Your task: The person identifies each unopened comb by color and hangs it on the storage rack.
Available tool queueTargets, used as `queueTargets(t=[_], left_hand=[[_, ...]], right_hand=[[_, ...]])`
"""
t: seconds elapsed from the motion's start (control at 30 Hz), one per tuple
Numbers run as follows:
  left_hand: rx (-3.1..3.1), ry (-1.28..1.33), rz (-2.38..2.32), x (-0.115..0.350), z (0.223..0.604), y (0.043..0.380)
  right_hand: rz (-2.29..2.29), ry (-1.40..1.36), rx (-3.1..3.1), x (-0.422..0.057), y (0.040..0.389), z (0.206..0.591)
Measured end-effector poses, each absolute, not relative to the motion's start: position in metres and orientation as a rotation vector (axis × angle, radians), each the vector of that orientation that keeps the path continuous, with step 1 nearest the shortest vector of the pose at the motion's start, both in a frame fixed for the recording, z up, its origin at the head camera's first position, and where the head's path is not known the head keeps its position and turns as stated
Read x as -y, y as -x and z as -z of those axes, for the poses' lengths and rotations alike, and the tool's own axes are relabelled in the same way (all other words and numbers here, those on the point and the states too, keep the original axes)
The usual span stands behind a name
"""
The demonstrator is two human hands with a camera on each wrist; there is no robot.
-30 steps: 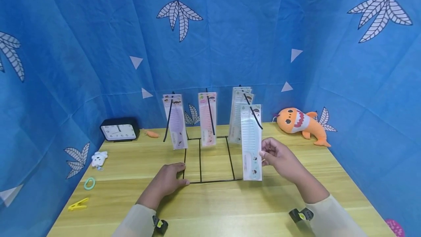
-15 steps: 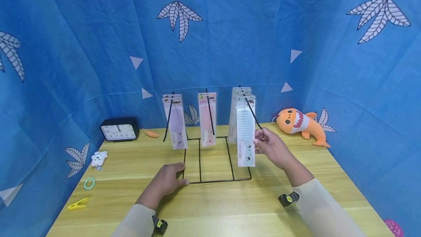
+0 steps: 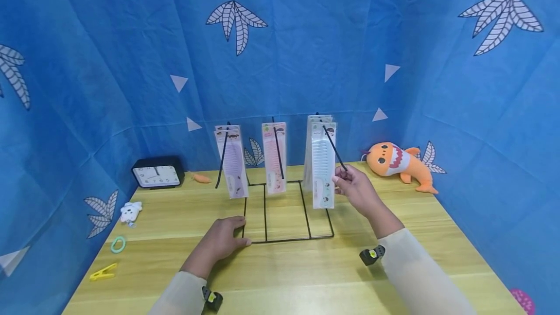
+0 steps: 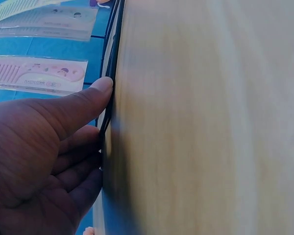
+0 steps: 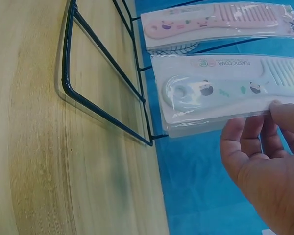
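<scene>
My right hand (image 3: 356,191) pinches the edge of a packaged pale green comb (image 3: 323,165) between thumb and fingers. The card hangs upright on the right hook of a black wire display rack (image 3: 288,241), before similar green packs. In the right wrist view, "PLASTIC COMB" shows on this pack (image 5: 210,90). My left hand (image 3: 220,239) holds the rack's front left base corner, thumb and fingers at the wire (image 4: 112,63). A packaged pink comb (image 3: 274,164) hangs on the middle hook. Packaged purple combs (image 3: 232,164) hang on the left one.
An orange shark plush (image 3: 398,164) lies at the back right of the wooden table (image 3: 288,281). Along the left are a black clock (image 3: 158,173), a small white plush (image 3: 131,212), a green ring (image 3: 118,244) and a yellow clip (image 3: 103,272). Blue cloth surrounds the table.
My right hand has pushed the green comb pack back and up along the right hook, from near its tip to the packs behind. My left hand stays on the rack.
</scene>
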State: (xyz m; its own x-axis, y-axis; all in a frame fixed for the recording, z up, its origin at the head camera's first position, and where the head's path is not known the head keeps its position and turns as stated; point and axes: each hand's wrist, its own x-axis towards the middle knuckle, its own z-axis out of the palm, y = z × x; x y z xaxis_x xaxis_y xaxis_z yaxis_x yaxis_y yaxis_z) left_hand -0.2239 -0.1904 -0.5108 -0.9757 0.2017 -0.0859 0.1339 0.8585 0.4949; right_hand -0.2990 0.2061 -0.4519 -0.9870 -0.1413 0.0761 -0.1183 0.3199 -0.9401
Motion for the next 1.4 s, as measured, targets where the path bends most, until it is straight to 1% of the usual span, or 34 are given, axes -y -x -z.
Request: queueTargets(t=[0.3, 0.8, 1.4], left_hand=[[-2.898, -0.268, -0.752, 0.191, 0.509, 0.224], [-2.9, -0.288, -0.76, 0.191, 0.509, 0.226], [-2.895, -0.275, -0.751, 0.191, 0.507, 0.223]], right_hand=[[1.778, 0.262, -2.635, -0.202, 0.303, 0.455], [1.797, 0.205, -2.712, -0.198, 0.307, 0.458], [1.87, 0.134, -2.642, -0.189, 0.311, 0.46]])
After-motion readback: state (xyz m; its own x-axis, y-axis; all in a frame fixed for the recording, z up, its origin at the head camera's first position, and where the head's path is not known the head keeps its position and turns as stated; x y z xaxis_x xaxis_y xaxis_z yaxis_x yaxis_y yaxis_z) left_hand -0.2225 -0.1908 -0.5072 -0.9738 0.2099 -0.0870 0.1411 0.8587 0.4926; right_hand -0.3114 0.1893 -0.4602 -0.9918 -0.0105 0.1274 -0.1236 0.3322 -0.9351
